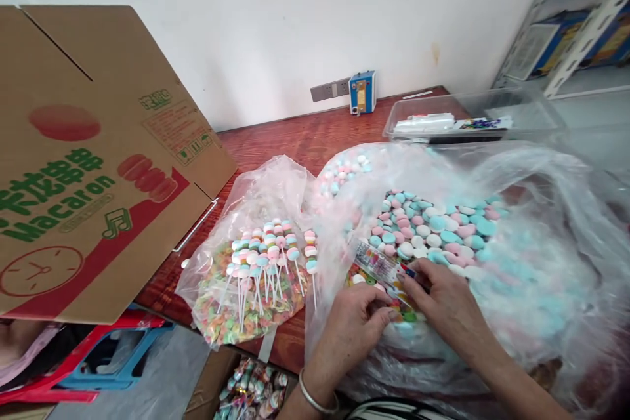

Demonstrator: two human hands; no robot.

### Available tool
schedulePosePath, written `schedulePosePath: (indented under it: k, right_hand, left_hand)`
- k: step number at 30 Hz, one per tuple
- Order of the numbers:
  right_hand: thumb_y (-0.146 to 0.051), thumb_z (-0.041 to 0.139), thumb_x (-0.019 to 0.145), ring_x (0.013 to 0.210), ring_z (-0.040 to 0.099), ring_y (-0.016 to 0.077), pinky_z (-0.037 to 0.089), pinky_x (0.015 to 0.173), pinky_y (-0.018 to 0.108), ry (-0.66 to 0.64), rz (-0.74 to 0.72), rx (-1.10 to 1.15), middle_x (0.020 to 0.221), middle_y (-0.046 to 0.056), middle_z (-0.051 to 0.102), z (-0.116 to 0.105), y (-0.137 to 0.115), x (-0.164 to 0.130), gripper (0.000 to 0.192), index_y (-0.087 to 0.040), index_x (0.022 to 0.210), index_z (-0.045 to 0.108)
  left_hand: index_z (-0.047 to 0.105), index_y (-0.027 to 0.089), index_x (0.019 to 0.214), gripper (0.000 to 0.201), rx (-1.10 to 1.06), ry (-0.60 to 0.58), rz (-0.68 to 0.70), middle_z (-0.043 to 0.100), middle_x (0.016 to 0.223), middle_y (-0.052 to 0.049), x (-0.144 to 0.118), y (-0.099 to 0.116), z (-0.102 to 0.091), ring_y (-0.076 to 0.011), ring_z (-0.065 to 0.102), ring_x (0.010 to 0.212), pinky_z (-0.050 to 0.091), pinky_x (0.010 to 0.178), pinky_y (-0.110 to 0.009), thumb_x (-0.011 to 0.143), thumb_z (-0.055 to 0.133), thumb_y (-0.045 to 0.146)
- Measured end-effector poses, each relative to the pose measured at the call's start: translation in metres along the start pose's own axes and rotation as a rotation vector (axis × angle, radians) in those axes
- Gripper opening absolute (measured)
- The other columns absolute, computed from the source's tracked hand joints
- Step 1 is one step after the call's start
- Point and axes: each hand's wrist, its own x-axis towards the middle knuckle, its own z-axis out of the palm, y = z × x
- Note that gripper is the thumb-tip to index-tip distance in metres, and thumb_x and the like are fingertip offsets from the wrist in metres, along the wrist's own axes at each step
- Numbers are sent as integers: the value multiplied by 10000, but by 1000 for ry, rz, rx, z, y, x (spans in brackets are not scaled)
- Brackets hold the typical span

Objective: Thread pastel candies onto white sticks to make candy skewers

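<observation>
My right hand (445, 298) pinches the end of a clear printed candy wrapper (374, 262), which slants up to the left. Close below it, my left hand (357, 318) has its thumb and curled fingers closed together; what they grip is hidden. Both hands are over a large open plastic bag (541, 170) of pink, white and blue button-shaped candies (423, 230). Some green and orange candies show under the wrapper. To the left, several candy skewers (263, 249) on white sticks lie on a bag of coloured ring candies (226, 308).
A large cardboard box (98, 164) stands at the left. Below the table edge, another box holds wrapped candies (253, 387). A clear plastic bin (531, 115) and a small blue device (363, 93) are at the back. Red and blue stools (118, 354) stand lower left.
</observation>
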Motion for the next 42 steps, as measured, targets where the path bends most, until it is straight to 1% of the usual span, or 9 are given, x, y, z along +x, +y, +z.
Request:
schedulePosePath:
  k: [5,9,13,16,18,23,30,35,42]
  right_hand:
    - [-343,436,941,659,595,217,391,615,323,20,-68,-7,637,37,639,-1,0,-1,366,-213,624,564]
    - [-276,398,972,1004,651,286,465,828,421,187,-177,-124,1142,135,708,-13,-2,-2,337,-169,1070,702]
    - [-289,438,968,1119,630,288,480,934,447,319,-187,16,1243,125,680,-33,-7,-12,348,-178,1207,666]
    - [-344,489,955,944,712,221,571,814,329,258,-9,322,1073,49,756,-51,-13,-27,299,-239,1143,696]
    - [-383,521,934,882,732,208,597,736,283,203,114,469,1029,28,771,-61,-16,-36,281,-258,1091,717]
    - [-427,639,842,865,722,240,598,770,328,264,244,593,985,54,776,-72,-12,-47,251,-248,981,745]
    - [-436,787,710,813,666,212,571,715,313,149,385,1019,880,44,718,-56,-8,-43,300,-214,880,678]
    - [-509,686,789,564,454,119,398,499,221,69,377,887,602,-37,503,-49,-9,-42,362,-199,654,554]
    - [-555,583,848,549,337,113,295,479,227,136,327,660,565,-57,343,-48,-5,-42,473,-217,567,410]
  left_hand:
    - [728,198,903,114,-22,13,8,697,854,-18,0,3,-1,-159,596,797,422,740,-271,810,666,174]
    - [743,176,851,103,-149,-5,-10,694,817,-38,-3,8,4,-168,595,795,429,761,-291,833,645,204]
    - [726,148,1061,312,-682,-221,-238,708,954,-103,-1,16,22,-176,629,777,462,685,-282,804,706,325]
    - [664,158,1202,573,-1195,-417,-311,661,1163,-145,4,27,39,-223,647,962,487,810,-313,697,814,385]
    - [644,182,1231,658,-1433,-444,-285,645,1197,-143,8,35,50,-254,618,1070,472,912,-362,657,838,438]
    - [708,193,1068,386,-1483,-170,-297,663,1152,-110,16,45,70,-232,603,1076,489,897,-349,720,807,330]
    - [721,128,767,272,-1218,251,-318,682,735,-25,27,41,63,-116,597,683,493,695,-235,617,871,297]
    - [708,152,811,275,-1121,303,-282,678,712,9,30,38,60,-93,581,623,462,634,-201,635,853,307]
    - [685,175,885,326,-1145,353,-271,713,831,-8,33,40,62,-134,650,725,489,681,-221,622,853,269]
